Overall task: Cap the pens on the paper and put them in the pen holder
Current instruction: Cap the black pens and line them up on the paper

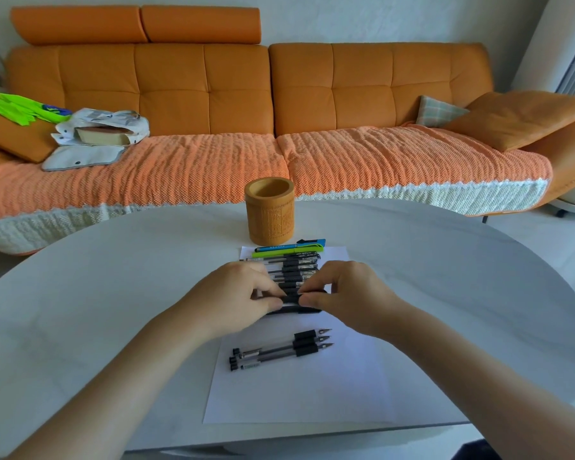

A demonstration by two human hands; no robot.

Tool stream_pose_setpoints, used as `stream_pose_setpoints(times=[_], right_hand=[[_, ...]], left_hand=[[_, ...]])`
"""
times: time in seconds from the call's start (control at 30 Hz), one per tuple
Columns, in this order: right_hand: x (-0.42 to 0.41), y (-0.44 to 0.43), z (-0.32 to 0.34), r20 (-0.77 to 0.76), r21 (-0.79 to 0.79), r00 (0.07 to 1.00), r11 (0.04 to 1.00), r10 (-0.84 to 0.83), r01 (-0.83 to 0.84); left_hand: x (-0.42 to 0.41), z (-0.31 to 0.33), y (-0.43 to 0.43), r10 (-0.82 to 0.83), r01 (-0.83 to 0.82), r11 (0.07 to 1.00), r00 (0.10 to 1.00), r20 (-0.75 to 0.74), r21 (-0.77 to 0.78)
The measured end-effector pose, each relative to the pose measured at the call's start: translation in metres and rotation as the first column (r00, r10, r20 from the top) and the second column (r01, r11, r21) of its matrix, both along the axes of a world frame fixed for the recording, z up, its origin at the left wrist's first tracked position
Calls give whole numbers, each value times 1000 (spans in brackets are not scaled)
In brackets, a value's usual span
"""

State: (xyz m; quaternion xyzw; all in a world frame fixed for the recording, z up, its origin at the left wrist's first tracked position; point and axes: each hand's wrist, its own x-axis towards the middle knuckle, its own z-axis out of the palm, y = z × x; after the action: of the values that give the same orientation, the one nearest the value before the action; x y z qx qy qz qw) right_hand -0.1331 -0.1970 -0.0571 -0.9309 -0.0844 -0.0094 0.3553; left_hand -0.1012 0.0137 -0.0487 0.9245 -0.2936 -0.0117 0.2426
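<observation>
A white sheet of paper (299, 393) lies on the table. At its far end a row of several black pens (296, 265) lies side by side, with a green pen (286, 253) and a blue pen (289, 246) beyond them. My left hand (236, 293) and my right hand (346, 293) meet over the near end of that row, both pinching one black pen (292, 298) between thumb and fingertips. Three uncapped black pens (279, 351) lie nearer me, tips pointing right. The empty brown pen holder (270, 215) stands just beyond the paper.
The round white table (113, 293) ends close to an orange sofa (273, 94) behind the holder. On the sofa's left lie a cloth bag with a book (100, 132) and green gloves (17, 106); cushions (518, 117) sit at its right.
</observation>
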Motion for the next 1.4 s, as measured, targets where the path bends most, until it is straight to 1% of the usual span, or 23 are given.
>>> stream_pose_setpoints(times=[0.07,0.1,0.2,0.3,0.4,0.43,0.53,0.6,0.67,0.73,0.93,1.13,1.27,1.4], right_hand=[[-2,-2,2,-30,-41,1000,999,8,-9],[-3,-3,2,-33,-86,999,996,7,-10],[-4,-1,-3,8,-265,1000,964,27,-24],[-3,0,-9,46,-337,997,940,67,-47],[-1,0,-13,72,-358,995,933,74,-44],[-1,-1,-12,80,-360,994,932,78,-44],[-3,-4,-7,92,-319,989,944,119,-84],[-4,-8,-1,38,-288,987,947,159,-141],[-6,-12,4,-41,-303,980,933,192,-196],[-7,-15,5,-85,-318,975,922,205,-221],[-9,-15,2,-95,-352,969,903,229,-248],[-4,-20,8,-32,-331,981,924,193,-193],[5,-40,12,63,-290,996,956,63,-42],[11,-69,14,87,-314,994,944,-71,95]], left_hand=[[-2,0,-1,19,-24,993,999,47,114],[-4,-1,-1,30,-36,989,999,43,140],[-6,-10,-3,33,-35,982,999,13,188],[-6,-14,-6,-12,-5,977,997,78,215],[-4,-11,-6,-57,19,976,984,171,215],[-4,-9,-5,-64,28,979,982,175,202],[-5,-8,-5,-87,67,982,991,106,176],[-6,-10,-5,-113,94,975,990,85,203],[-7,-11,-6,-129,111,969,989,66,222],[-8,-12,-7,-133,119,966,990,46,230],[-10,-11,-13,-141,128,963,989,38,237],[-12,-12,-16,-150,136,959,988,36,247],[-12,-15,-15,-137,119,962,989,60,247],[-10,-12,-14,-99,84,982,992,83,167]])
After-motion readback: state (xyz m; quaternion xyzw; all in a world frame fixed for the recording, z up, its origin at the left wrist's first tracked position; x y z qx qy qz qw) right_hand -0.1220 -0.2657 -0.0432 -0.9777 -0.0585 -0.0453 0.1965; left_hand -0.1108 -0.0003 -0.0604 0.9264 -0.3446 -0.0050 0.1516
